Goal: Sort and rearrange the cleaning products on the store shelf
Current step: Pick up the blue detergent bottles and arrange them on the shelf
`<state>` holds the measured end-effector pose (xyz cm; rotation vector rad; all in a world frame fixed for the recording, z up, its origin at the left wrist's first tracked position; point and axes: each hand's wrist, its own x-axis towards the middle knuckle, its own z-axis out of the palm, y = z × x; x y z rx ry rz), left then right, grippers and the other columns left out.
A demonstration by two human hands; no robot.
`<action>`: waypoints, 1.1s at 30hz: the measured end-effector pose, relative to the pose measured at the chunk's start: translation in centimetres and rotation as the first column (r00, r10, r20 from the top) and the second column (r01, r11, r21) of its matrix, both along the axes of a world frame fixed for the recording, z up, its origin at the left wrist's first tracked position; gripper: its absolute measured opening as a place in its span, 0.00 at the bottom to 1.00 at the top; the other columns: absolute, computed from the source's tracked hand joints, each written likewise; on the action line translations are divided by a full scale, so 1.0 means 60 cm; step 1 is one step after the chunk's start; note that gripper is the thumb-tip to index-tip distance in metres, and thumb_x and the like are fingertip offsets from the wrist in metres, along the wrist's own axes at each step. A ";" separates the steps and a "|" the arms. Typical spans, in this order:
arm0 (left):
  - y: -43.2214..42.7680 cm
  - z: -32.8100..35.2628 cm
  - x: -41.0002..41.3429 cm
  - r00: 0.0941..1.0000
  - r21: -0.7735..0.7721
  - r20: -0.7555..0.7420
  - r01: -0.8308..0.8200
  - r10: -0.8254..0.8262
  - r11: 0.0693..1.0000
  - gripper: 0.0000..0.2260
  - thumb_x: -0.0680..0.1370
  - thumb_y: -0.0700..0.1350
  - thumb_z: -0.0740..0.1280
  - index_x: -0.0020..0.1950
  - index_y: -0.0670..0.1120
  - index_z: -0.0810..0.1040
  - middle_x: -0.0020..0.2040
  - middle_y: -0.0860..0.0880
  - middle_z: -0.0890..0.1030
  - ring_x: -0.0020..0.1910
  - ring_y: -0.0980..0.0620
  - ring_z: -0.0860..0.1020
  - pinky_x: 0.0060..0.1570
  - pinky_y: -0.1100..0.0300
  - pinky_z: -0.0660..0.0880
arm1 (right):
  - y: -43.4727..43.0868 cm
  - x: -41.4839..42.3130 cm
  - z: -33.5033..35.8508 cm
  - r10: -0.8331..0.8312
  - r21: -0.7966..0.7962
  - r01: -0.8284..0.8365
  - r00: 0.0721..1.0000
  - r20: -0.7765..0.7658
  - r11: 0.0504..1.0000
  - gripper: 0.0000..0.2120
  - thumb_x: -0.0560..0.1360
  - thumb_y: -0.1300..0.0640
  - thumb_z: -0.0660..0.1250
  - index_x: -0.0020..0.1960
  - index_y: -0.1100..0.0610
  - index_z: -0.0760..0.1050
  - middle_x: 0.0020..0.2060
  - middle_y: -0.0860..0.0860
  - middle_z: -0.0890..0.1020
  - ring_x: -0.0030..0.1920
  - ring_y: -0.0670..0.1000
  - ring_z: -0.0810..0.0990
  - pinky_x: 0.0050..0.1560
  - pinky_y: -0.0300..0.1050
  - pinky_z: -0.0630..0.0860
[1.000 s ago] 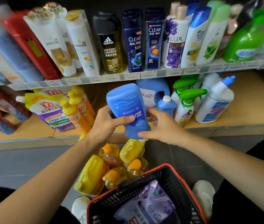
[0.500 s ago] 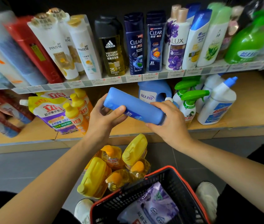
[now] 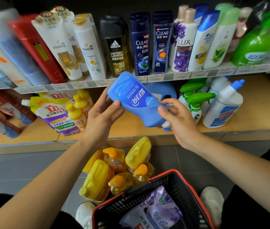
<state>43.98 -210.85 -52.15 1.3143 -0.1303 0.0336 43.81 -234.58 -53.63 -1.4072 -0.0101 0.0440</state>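
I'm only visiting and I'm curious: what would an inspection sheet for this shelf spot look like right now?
Surface: wooden lower shelf, partly bare at the right; upper shelf lined with shampoo bottles.
Job's things: blue bottle held tilted in front of the shelves, cap end lowest; green spray bottles and a white bottle stand on the lower shelf; yellow bottles are grouped on the floor.
Clutter: black basket with a purple pouch inside.
Grippers: left hand holds the blue bottle's base end; right hand grips it near the cap.
Cables: nothing seen.
Surroundings: grey tiled floor; white shoes.
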 end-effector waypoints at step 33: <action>0.006 -0.032 -0.008 0.951 0.004 -0.298 -0.088 0.085 0.996 0.21 0.73 0.45 0.76 0.65 0.42 0.78 0.60 0.43 0.82 0.58 0.45 0.83 0.46 0.57 0.83 | -0.045 0.030 0.015 0.336 -0.160 -0.313 0.932 0.137 0.936 0.36 0.70 0.77 0.72 0.69 0.49 0.71 0.64 0.53 0.78 0.56 0.60 0.84 0.59 0.54 0.80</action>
